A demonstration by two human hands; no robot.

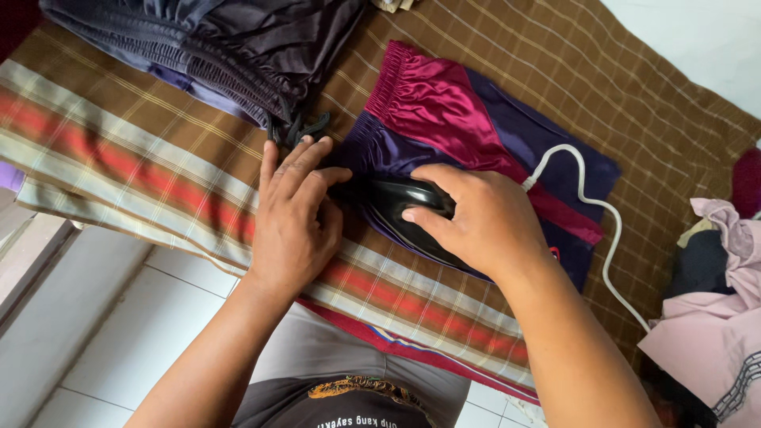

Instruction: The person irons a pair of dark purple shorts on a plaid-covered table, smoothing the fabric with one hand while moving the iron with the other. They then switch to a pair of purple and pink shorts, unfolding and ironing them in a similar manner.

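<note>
The right hand clasps a glossy black iron on satin maroon-and-purple shorts; at its 9 o'clock, the left hand lies released, pressing the shorts' edge.

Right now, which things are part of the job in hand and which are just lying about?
In hand:
right hand on black iron
white cord
left hand on purple-and-magenta shorts
striped cloth underneath

Lying about:
dark folded garments
pink clothes pile

The right hand gripped a black iron resting on maroon-and-purple shorts. The left hand pressed flat on the fabric just beside the iron. A white cord trailed right across the plaid cloth.
</note>
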